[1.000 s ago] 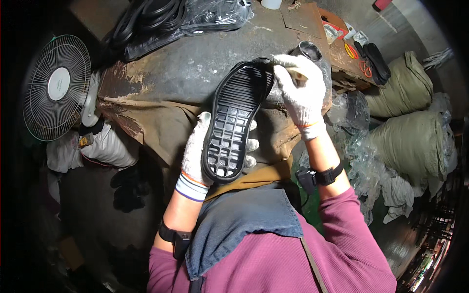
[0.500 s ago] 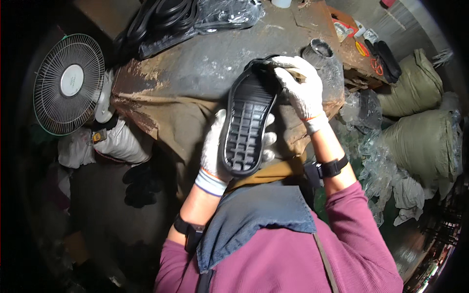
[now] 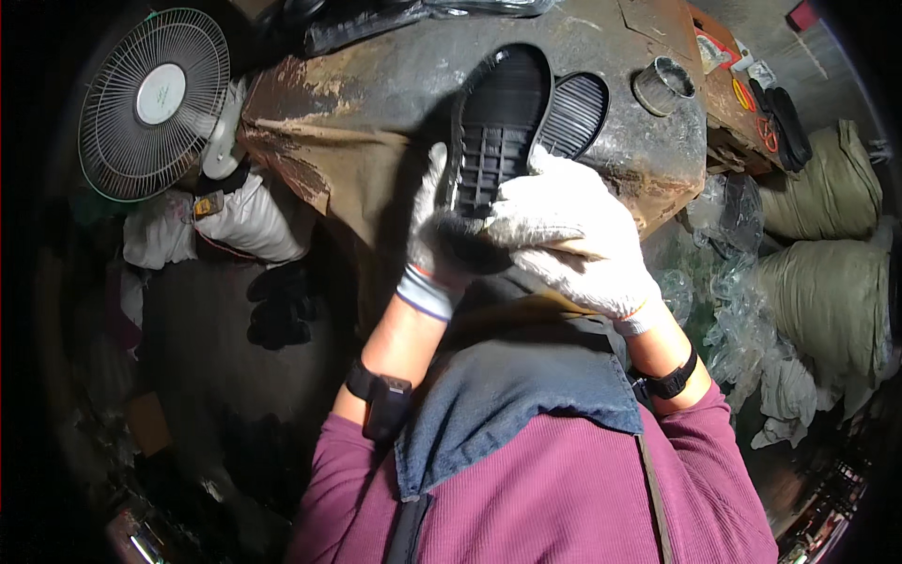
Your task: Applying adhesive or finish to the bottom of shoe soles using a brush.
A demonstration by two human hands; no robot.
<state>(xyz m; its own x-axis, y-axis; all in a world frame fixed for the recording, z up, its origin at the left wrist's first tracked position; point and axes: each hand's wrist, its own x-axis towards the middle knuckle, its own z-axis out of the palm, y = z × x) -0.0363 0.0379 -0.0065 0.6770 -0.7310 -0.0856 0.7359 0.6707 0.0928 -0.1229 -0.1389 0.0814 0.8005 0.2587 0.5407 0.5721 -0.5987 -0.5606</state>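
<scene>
My left hand (image 3: 432,216), in a white knit glove, grips a black shoe sole (image 3: 498,122) along its side and near end. The sole is tilted, with its grid of recesses and ribbed toe part facing up. My right hand (image 3: 573,226), gloved too, is closed over the sole's near end. A dark, blurred piece at its fingertips cannot be told from the sole or a stained glove tip. Behind the first sole shows the ribbed end of a second black sole (image 3: 578,113); its rest is hidden.
A worn, covered work table (image 3: 395,103) stands ahead, with a dirty round tin (image 3: 664,86) at its right. Scissors (image 3: 766,133) lie on the side shelf (image 3: 723,103). A fan (image 3: 160,94) stands at left above white sacks (image 3: 249,226). Green sacks (image 3: 822,291) are at right.
My right hand has moved from the sole's far end to its near end. The ribbed second sole now shows plainly behind the first. The whole view has shifted.
</scene>
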